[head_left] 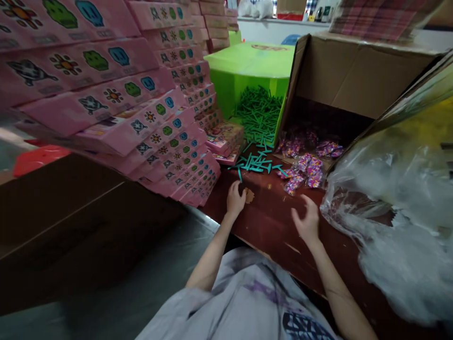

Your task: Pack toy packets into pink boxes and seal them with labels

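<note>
Seems like a good chunk is done, pink boxes [141, 127] are stacking high on the left, while loose teal sticks [257, 163] and bead packets [304, 172] are lying on the table [269, 226] ahead of the hands, waiting; right hand [307, 222] is hovering open and empty near the packets, left hand [235, 198] is curling just under the sticks, can't tell if it's pinching anything, and the inside of the carton [354, 75] is reading too dark

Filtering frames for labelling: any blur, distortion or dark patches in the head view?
Head view: wide-angle warp tilts the pink boxes; the clear plastic bag at right is smeared, with glare; lower left is in shadow; left hand and right hand are soft; green sticks are readable.
</note>
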### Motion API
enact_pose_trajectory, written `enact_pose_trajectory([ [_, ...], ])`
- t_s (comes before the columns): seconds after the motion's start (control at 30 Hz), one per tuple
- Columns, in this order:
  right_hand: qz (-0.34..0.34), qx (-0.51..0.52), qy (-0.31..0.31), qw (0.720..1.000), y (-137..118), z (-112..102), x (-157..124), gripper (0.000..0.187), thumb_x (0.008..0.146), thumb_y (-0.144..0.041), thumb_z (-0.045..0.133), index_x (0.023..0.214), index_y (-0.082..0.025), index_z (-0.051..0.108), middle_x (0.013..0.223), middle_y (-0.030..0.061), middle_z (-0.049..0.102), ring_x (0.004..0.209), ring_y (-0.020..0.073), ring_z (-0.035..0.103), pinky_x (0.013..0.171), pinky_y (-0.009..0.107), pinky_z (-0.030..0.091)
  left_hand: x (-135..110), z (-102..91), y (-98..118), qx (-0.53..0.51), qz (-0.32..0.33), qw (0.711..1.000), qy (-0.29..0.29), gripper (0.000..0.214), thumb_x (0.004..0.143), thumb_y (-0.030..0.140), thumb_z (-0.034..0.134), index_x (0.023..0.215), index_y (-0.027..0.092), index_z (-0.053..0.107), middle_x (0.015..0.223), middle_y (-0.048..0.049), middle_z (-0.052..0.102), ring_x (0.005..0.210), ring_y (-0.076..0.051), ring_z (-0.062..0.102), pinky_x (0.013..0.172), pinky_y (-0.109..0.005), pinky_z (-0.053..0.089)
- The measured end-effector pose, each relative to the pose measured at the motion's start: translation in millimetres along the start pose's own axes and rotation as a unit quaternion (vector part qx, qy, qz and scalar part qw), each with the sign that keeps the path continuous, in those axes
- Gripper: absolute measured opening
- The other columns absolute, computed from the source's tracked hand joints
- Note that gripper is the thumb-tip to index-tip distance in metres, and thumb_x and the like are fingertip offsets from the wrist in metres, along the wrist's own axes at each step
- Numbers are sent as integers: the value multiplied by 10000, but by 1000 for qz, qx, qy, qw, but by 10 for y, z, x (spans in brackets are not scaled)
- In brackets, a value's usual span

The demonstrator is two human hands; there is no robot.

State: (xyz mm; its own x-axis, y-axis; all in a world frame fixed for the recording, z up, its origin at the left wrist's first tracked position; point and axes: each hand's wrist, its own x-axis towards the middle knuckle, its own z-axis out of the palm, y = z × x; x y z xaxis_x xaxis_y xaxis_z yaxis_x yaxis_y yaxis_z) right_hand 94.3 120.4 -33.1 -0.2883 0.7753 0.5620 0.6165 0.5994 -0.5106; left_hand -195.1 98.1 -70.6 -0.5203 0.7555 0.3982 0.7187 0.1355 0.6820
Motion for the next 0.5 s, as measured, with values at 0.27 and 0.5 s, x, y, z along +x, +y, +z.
enact_pose_trajectory([
  [0.27,-24,-115,-196,973,-559,1512,1322,904,782,-528,660,1550,-286,250,1596,104,270,1438,407,247,1123,567,295,779,348,-131,104,-98,990,21,498,923,327,500,1340,55,493,1507,-314,301,1458,-413,247,1121,-595,298],
  [0.5,99,-147,-190,965,-438,2148,1823,674,965,-597,312,1533,-234,312,1547,122,382,1447,361,261,1144,573,222,713,371,-240,129,-41,989,-64,427,952,334,446,1339,197,560,1432,-168,518,1442,-328,331,1168,-643,176],
])
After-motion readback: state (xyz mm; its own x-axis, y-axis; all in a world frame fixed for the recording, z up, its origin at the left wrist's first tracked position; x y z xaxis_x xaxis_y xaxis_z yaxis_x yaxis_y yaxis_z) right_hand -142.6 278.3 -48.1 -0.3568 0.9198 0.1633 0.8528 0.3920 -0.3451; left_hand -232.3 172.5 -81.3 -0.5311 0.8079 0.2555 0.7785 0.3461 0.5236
